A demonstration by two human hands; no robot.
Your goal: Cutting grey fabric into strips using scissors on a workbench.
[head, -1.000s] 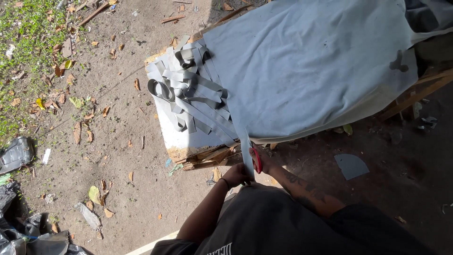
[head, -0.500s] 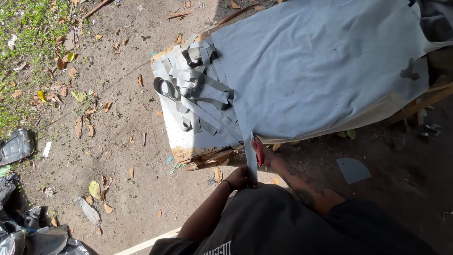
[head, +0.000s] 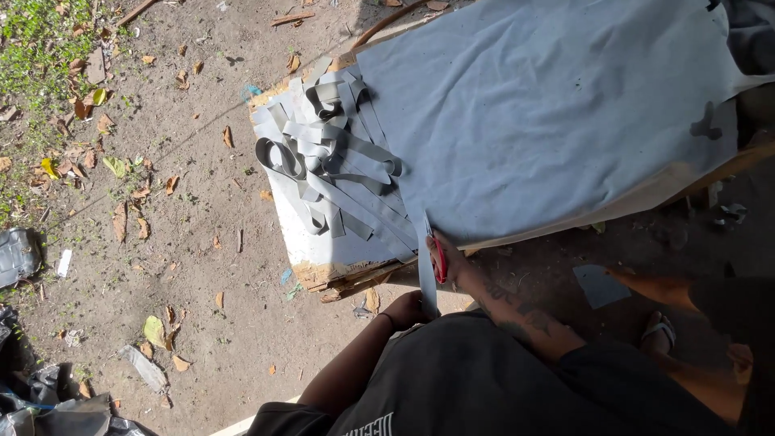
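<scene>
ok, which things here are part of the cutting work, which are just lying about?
In use: right hand, red scissors, left hand, grey strip, grey sheet, cut strips pile.
Lying about: dry leaves, black bags, grey scrap.

**Grey sheet cut into strips at the edge of a surface**

A large grey sheet (head: 549,121) was spread over a worn surface (head: 323,270) set on bare, leaf-strewn ground (head: 186,266). A tangled heap of cut grey strips (head: 331,161) was piled on the sheet's left end. Red-handled scissors (head: 438,257) were gripped in the right hand (head: 454,262) at the sheet's near edge. A narrow grey strip (head: 425,270) hung down from the cut and was held by the left hand (head: 408,309) just below the surface. A sandalled foot (head: 658,329) was seen on the shaded ground at right.
</scene>
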